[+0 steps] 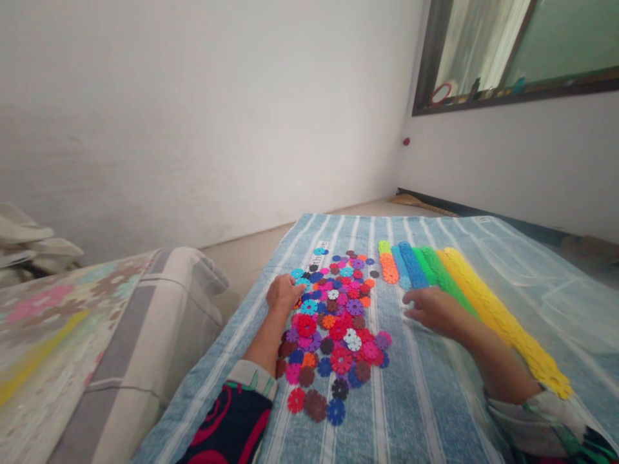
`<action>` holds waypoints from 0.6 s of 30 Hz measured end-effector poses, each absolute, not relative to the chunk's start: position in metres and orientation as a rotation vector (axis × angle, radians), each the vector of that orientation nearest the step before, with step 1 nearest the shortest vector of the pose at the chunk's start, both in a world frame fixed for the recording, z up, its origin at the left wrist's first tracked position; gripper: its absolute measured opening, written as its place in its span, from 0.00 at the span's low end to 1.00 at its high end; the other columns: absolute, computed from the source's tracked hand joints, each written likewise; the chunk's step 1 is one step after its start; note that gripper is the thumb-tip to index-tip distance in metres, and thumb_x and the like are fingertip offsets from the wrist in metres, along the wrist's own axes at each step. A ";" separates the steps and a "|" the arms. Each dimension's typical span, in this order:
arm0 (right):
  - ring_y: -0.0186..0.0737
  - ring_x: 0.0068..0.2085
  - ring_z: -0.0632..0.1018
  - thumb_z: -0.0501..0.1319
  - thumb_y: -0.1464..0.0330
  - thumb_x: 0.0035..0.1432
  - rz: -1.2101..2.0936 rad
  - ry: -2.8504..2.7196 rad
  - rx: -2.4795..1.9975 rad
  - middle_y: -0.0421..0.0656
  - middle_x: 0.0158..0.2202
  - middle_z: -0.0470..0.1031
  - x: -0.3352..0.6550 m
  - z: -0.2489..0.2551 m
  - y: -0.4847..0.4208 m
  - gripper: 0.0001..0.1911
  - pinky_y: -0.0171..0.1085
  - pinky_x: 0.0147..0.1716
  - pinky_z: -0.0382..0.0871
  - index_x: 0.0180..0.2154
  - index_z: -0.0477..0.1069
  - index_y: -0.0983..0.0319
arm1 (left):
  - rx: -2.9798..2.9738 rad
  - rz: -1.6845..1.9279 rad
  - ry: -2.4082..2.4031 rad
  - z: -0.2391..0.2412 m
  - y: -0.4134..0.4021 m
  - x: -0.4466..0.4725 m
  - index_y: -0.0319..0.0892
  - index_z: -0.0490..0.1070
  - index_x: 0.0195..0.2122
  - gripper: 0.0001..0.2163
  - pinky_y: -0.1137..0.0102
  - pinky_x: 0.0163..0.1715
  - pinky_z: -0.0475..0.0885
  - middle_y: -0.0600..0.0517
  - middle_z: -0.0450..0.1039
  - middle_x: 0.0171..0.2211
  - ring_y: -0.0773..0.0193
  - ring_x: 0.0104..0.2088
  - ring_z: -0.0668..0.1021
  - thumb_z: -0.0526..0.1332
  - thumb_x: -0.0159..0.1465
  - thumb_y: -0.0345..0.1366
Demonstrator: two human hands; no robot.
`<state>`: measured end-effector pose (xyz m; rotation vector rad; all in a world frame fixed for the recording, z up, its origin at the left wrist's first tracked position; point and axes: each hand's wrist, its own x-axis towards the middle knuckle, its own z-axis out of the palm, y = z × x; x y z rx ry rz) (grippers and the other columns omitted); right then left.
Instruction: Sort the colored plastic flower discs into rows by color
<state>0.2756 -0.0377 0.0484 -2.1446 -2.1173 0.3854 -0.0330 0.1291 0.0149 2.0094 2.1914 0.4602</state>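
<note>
My left hand [284, 293] is at the left edge of a spread pile of notched, flower-shaped plastic discs [341, 359]. Its fingers are curled and pinched at a light-blue disc [303, 282]; the tips are partly hidden. My right hand [432, 310] hovers over the cloth right of the pile, thumb and fingers apart, with nothing visible in it. Beyond it lie overlapping rows of like discs: a short orange row [388, 267] topped with yellow-green, light blue [402, 274], blue [414, 267], green [447, 283] and a long yellow row [503, 319].
A blue-and-white striped cloth [401, 399] covers the surface under the discs. At left stands another surface with a floral and grey-striped cover [120, 322]. White walls [217, 116] rise behind, with a dark-framed window [512, 96] at upper right.
</note>
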 end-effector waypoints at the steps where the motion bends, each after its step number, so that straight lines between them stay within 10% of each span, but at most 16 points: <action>1: 0.40 0.36 0.78 0.61 0.69 0.59 0.384 -2.117 -2.146 0.47 0.35 0.80 0.274 0.049 -0.038 0.12 0.34 0.33 0.60 0.44 0.77 0.62 | 2.007 0.509 2.178 0.013 0.130 -0.034 0.43 0.76 0.32 0.11 0.71 0.28 0.65 0.48 0.80 0.36 0.57 0.37 0.79 0.64 0.53 0.44; 8: 0.40 0.36 0.78 0.60 0.69 0.59 0.387 -2.115 -2.127 0.47 0.36 0.80 0.265 0.055 -0.041 0.11 0.34 0.33 0.60 0.43 0.76 0.62 | 1.808 1.047 1.917 -0.003 0.136 -0.047 0.42 0.68 0.16 0.08 0.71 0.26 0.62 0.55 0.70 0.19 0.62 0.27 0.74 0.65 0.45 0.38; 18: 0.44 0.39 0.79 0.61 0.67 0.59 0.330 -2.157 -2.061 0.47 0.36 0.80 0.257 0.061 -0.045 0.12 0.35 0.34 0.61 0.44 0.77 0.62 | 1.600 1.251 1.642 0.012 0.123 -0.050 0.41 0.70 0.22 0.13 0.73 0.20 0.63 0.57 0.67 0.17 0.68 0.19 0.69 0.61 0.49 0.46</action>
